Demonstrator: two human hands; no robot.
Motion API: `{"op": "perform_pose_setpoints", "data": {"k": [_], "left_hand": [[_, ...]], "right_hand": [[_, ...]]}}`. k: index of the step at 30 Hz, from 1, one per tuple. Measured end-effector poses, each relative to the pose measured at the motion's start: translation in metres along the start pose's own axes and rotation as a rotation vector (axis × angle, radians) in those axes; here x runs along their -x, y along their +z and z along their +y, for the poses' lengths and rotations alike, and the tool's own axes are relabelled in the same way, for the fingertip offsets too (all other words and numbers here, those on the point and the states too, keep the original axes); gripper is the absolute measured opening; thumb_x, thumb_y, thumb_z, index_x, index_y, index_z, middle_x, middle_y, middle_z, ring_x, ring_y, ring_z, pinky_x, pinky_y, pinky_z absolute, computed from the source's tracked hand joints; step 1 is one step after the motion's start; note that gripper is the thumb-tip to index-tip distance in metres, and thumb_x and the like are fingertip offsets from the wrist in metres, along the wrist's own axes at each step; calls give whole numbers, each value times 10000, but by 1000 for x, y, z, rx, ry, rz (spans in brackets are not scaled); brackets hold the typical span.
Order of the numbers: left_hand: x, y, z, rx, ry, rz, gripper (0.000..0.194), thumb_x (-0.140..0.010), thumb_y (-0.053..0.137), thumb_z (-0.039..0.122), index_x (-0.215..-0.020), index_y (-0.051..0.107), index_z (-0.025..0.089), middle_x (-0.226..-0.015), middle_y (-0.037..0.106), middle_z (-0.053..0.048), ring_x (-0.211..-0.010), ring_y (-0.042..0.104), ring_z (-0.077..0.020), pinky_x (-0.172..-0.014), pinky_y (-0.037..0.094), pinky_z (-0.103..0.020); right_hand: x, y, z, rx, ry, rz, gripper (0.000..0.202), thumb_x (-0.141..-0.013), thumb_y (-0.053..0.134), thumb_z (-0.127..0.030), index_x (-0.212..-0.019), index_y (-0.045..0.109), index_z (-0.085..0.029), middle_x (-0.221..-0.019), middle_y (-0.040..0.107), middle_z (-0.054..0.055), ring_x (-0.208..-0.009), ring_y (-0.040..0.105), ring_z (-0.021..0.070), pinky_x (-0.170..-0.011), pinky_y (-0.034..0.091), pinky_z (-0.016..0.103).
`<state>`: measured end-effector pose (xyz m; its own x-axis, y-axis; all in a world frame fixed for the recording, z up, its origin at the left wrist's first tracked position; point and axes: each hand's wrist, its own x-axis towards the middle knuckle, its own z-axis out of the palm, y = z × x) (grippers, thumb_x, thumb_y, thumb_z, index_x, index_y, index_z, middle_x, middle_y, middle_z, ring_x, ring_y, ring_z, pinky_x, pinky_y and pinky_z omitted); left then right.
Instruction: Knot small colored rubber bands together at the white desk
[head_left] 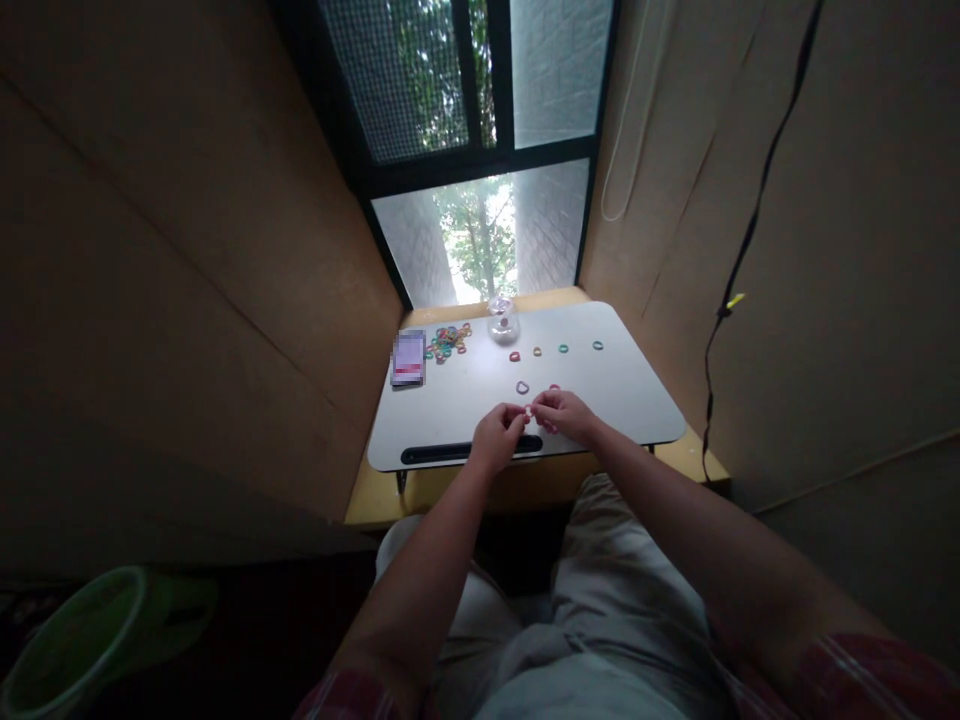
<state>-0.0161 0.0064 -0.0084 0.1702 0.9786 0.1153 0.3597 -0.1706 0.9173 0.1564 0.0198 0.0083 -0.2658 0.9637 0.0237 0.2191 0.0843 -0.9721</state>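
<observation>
My left hand [498,436] and my right hand [564,412] meet over the front of the white lap table [457,410]. Fingertips of both are pinched on a small pink hair tie [528,410], mostly covered by the fingers. Just beyond them lies a pale lilac hair tie [523,387], and a red-pink one [554,388] shows behind my right hand. Farther back, a red hair tie [514,356], a yellow one [537,352], a green one [563,349] and a teal one [598,345] lie in a spaced row.
A mixed pile of coloured hair ties [448,340] sits at the back left, beside a blurred card or packet [409,358]. A clear plastic jar [503,322] stands at the back edge. A black slot [439,454] runs along the front. Walls and a window enclose the table.
</observation>
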Motion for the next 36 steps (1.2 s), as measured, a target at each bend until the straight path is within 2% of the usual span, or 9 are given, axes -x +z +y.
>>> {"op": "perform_pose_setpoints", "data": {"k": [7, 13, 17, 21, 24, 29, 36], "left_hand": [[0, -1, 5, -66, -17, 18, 207, -845, 611, 357, -902, 679, 170, -732, 688, -20, -658, 612, -133, -643, 459, -243], [-9, -4, 9, -167, -50, 4, 176, -846, 561, 291, -838, 676, 157, -702, 696, -22, -619, 621, -132, -598, 455, -233], [-39, -19, 12, -323, -75, 34, 164, -826, 577, 261, -795, 696, 154, -688, 700, -37, -602, 613, -141, -595, 447, -243], [-84, -37, 20, -492, -61, 73, 161, -823, 603, 282, -818, 718, 170, -788, 723, -60, -694, 631, -162, -661, 448, -258], [-116, -43, 29, -632, -52, 76, 176, -835, 604, 298, -852, 732, 179, -829, 729, -73, -758, 642, -185, -721, 453, -275], [-151, -37, 42, -842, -47, 23, 188, -833, 621, 330, -895, 753, 212, -922, 741, -86, -864, 657, -214, -806, 460, -287], [-173, -20, 48, -1002, -24, -43, 208, -831, 622, 353, -915, 764, 226, -990, 737, -110, -950, 658, -277, -842, 464, -331]], "right_hand": [[0, 4, 1, -56, 4, -2, 263, -747, 619, -441, -697, 574, -186, -539, 560, -41, -432, 446, 77, -429, 351, 212], [2, 8, 8, 75, -64, 73, 176, -795, 565, -347, -712, 581, -193, -546, 581, -30, -463, 487, 101, -470, 380, 227], [5, 9, 11, 155, -130, 119, 133, -818, 539, -298, -721, 558, -208, -540, 562, -38, -500, 489, 114, -502, 380, 236], [5, 7, 14, 170, -165, 105, 132, -831, 533, -289, -725, 551, -212, -564, 554, -35, -525, 485, 119, -519, 373, 241], [5, 5, 15, 160, -174, 100, 132, -836, 530, -283, -731, 555, -208, -590, 571, -27, -539, 487, 118, -524, 370, 236], [7, 3, 13, 124, -183, 112, 137, -848, 519, -272, -744, 568, -197, -619, 586, -23, -559, 498, 113, -541, 373, 226], [9, 3, 13, 126, -205, 101, 114, -842, 526, -250, -746, 562, -200, -614, 561, -35, -552, 488, 110, -542, 355, 226]]}}
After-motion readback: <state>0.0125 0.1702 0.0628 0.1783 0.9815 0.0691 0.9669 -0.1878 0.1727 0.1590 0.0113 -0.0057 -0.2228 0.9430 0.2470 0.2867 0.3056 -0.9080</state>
